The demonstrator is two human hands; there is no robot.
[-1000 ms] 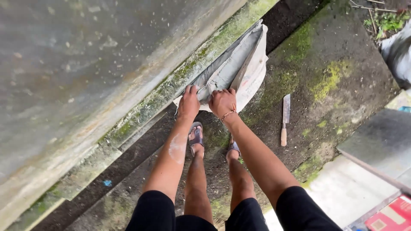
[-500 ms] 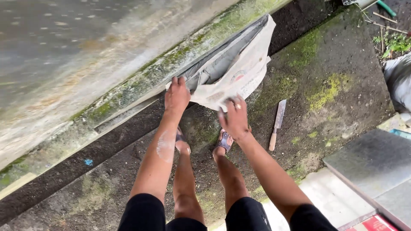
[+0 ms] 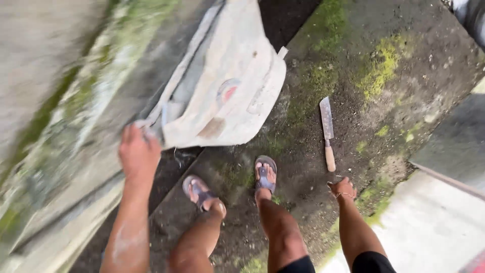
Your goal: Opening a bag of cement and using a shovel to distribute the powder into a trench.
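Sack (image 3: pixel 227 96), a dirty white woven one, lies half over the dark gutter and half on the mossy concrete ground (image 3: pixel 384 65), its near corner bunched just past the fingers of the left hand (image 3: pixel 137 154). Those fingers are curled on that corner at the edge of the low wall (image 3: pixel 55 131); the blur there hides how tightly they close. The left forearm runs straight up from the bottom of the view, dusted pale, wrist level with the wall's lip.

Right hand (image 3: pixel 342 188) hangs low and apart from the sack, fingers folded loosely inward and holding nothing, a thin bracelet at the wrist. Just beyond its fingers lies a cleaver (image 3: pixel 327 132) with a wooden handle, blade pointing away, handle end nearest the knuckles but not touching them. Bare ground lies open around the cleaver on all sides. Two feet in sandals (image 3: pixel 265 174) stand between the hands, below the sack's loose edge. A pale slab (image 3: pixel 434 222) borders the ground beside the right forearm.
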